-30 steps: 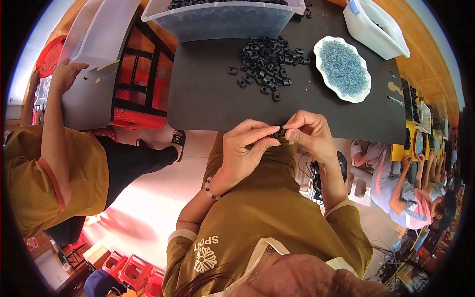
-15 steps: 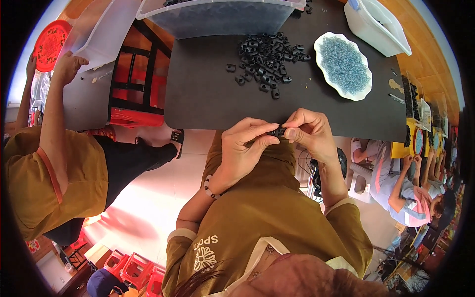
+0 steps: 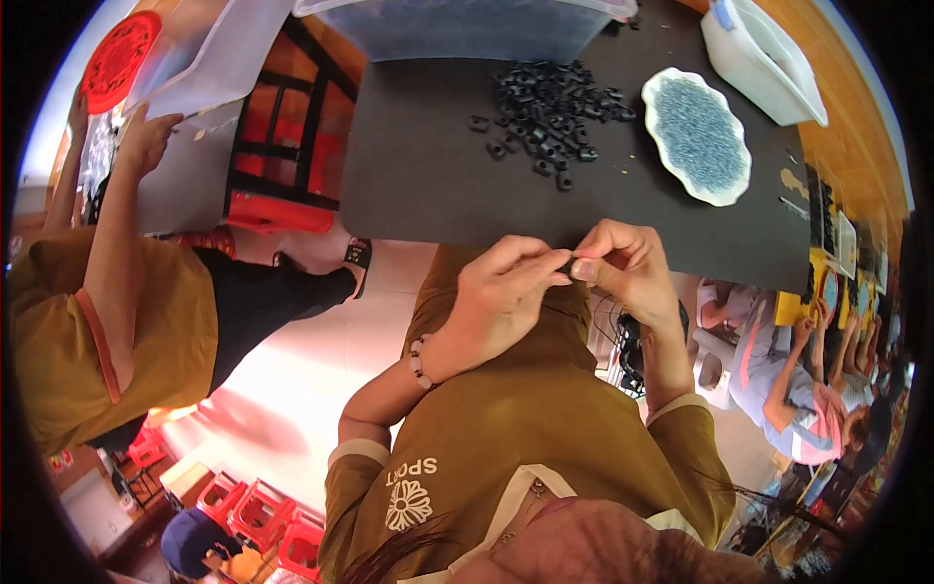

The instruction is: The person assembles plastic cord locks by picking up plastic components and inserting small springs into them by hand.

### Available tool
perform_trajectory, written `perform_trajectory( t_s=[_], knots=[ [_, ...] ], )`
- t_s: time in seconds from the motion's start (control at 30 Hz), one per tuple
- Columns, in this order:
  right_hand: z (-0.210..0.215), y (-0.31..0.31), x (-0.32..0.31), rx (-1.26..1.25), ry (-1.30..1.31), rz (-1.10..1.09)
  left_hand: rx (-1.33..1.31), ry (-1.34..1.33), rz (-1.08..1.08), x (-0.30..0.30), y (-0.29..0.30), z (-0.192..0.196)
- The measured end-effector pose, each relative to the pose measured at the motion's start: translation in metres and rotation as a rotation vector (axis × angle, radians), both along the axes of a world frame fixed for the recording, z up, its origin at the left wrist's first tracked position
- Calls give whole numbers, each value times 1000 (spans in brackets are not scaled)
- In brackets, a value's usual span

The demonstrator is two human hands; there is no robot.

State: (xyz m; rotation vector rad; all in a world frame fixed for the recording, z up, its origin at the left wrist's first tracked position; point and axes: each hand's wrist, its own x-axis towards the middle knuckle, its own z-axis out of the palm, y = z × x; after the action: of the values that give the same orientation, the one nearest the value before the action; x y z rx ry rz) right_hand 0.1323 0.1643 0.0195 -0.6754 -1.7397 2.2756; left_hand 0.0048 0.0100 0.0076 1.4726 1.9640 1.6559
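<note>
My left hand (image 3: 506,292) and my right hand (image 3: 628,273) meet just off the near edge of the dark table (image 3: 418,175). Between their fingertips is a small black plastic part (image 3: 565,266), mostly covered by the fingers. The left fingers are closed on it from one side, while the right thumb and forefinger pinch at its other side. Whether a second small piece is in the pinch, I cannot tell. Beyond my hands lies a pile of similar black plastic parts (image 3: 550,112). To its right is a white scalloped dish (image 3: 715,198) full of tiny clear bluish pieces (image 3: 699,131).
A large translucent bin (image 3: 467,34) stands at the table's back, and a white bin (image 3: 778,97) at back right. A black-framed chair (image 3: 277,151) is left of the table. A co-worker (image 3: 126,302) stands at far left; other people (image 3: 788,380) sit at right.
My left hand has rolled over, its fingers now covering more of the black part. The table and bins have shifted slightly right and up in the view.
</note>
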Motion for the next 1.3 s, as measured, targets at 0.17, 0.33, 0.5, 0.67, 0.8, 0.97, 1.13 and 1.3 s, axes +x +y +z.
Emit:
perform_trajectory(
  t_s=[0.17,0.33,0.5,0.67,0.8,0.97,1.13,1.3],
  knots=[
    [7,3,2,84,-3,20,75,34,-30,1,1,-7],
    [8,4,-3,113,-58,46,100,166,-42,-1,0,-9],
    [13,4,-13,231,-43,76,81,203,-10,-5,0,-5],
    [9,4,-18,238,-104,64,104,228,-4,-6,4,-9],
    [13,3,-26,211,-114,11,99,83,-6,-13,3,-5],
    [-5,16,-20,-68,87,93,22,-255,18,-16,4,-4],
    [-12,8,-15,-175,153,94,157,-217,-5,-13,13,-7],
    [-19,5,-8,-298,164,217,162,-129,-27,-10,14,-7]
  ],
)
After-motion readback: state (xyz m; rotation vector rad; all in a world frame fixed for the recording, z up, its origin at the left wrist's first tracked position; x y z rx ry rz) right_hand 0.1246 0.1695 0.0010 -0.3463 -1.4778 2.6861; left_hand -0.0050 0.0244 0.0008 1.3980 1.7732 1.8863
